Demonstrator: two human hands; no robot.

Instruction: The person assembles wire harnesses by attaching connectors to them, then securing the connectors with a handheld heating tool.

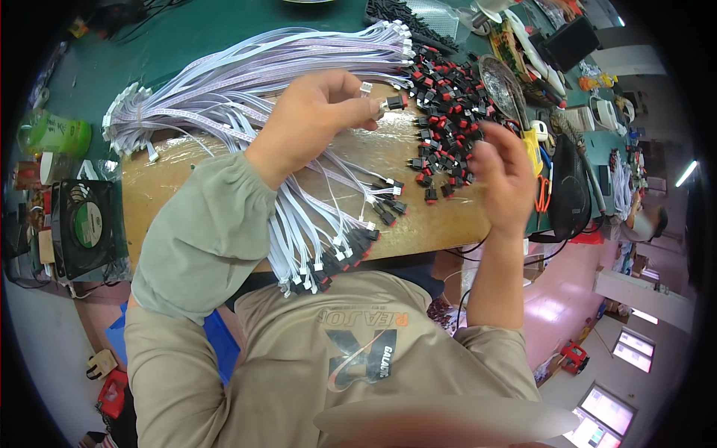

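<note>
Clearly left hand (pixel 317 112) pinched a black-red switch (pixel 394 102) with white connector (pixel 366 89) for mating; right hand (pixel 502 178) hovered loosely curled, empty, over switch pile (pixel 447 112) on worktop (pixel 418 216).

The left hand (pixel 317 112) pinches a small black-and-red connector (pixel 394 102) over the wooden bench (pixel 418 216). The right hand (pixel 504 175) hovers, fingers loosely curled, beside a pile of like connectors (pixel 448 112). White ribbon cables (pixel 246 71) fan across the bench, and finished ones hang over its near edge.
</note>
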